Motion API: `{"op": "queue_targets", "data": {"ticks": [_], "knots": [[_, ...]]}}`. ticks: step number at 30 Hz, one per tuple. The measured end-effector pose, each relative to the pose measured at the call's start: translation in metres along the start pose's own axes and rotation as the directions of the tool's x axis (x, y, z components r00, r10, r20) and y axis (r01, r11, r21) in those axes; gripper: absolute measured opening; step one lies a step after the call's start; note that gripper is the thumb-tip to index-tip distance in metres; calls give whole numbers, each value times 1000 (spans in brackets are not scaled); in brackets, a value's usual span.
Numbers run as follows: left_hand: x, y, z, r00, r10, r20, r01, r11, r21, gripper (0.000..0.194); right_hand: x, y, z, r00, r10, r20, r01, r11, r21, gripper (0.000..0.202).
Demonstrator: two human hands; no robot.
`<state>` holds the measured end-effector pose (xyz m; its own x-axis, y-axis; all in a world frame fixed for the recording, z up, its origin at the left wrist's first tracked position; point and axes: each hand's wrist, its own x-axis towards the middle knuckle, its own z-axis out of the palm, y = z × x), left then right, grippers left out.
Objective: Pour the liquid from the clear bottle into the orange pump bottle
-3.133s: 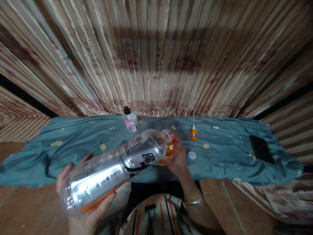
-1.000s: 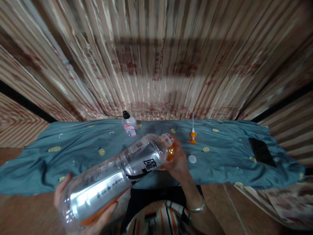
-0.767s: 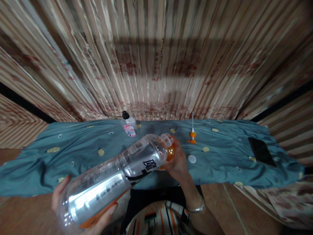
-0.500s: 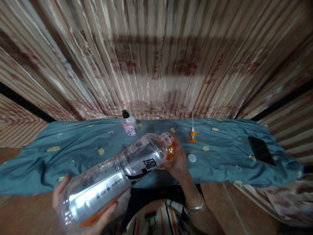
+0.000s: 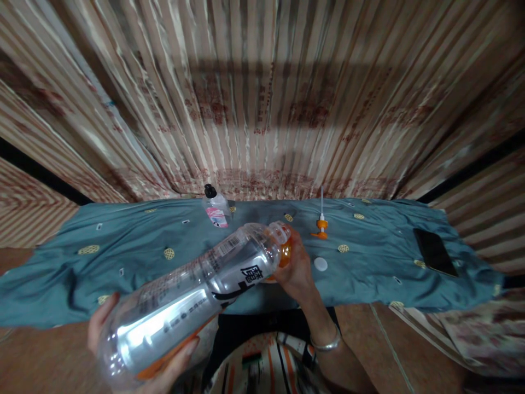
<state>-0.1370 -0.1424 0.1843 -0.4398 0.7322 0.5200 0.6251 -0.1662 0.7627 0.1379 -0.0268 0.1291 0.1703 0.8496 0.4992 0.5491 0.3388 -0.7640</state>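
Your left hand (image 5: 135, 355) cups the base of the big clear bottle (image 5: 192, 295), which lies tilted, its neck over the near edge of the teal cloth (image 5: 123, 257). Your right hand (image 5: 297, 271) is closed around an orange bottle (image 5: 285, 253) at that neck. Bare cloth lies open to the left. On the right sit a white cap (image 5: 320, 264), just beside your hand, and an orange pump (image 5: 321, 225); a phone (image 5: 435, 251) lies near the far right edge. A small bottle (image 5: 214, 208) stands at the back edge.

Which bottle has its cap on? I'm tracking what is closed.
The small clear bottle with the pink label, upright at the cloth's far edge, wears a black cap; the large tilted bottle is uncapped.
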Motion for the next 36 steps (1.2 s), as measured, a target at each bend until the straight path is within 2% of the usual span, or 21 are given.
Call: {"op": "queue_targets", "data": {"ticks": [3, 7, 13, 17, 20, 24, 29, 36], "knots": [[0, -4, -1, 999, -37, 16, 37, 999, 2, 121, 0, 0, 0, 1000, -15, 1, 15, 1000, 3, 79], [6, -13, 2, 999, -28, -31, 27, 999, -46, 127, 1, -1, -1, 1000, -20, -7, 20, 1000, 6, 76], [12, -5, 7, 997, 65, -33, -67, 997, -49, 108, 0, -1, 0, 1000, 23, -11, -23, 1000, 14, 81], [9, 6, 7, 999, -34, 1, 34, 998, -61, 106, -1, 0, -1, 999, 46, 10, -46, 998, 30, 80], [7, 11, 8, 996, -89, 2, 89, 992, -86, 104, -1, 2, -1, 1000, 20, 10, -20, 999, 39, 77], [7, 13, 8, 994, -106, -5, 105, 990, -93, 103, -2, 3, -2, 1000, -24, -1, 24, 1000, 16, 79], [8, 10, 9, 991, -130, 11, 131, 985, -108, 101, -3, 3, -2, 1000, -10, 1, 10, 1000, 8, 81], [8, 5, 11, 997, -74, 1, 74, 991, -115, 100, -3, 1, -3, 1000, 17, 14, -17, 1000, 12, 77]]}}
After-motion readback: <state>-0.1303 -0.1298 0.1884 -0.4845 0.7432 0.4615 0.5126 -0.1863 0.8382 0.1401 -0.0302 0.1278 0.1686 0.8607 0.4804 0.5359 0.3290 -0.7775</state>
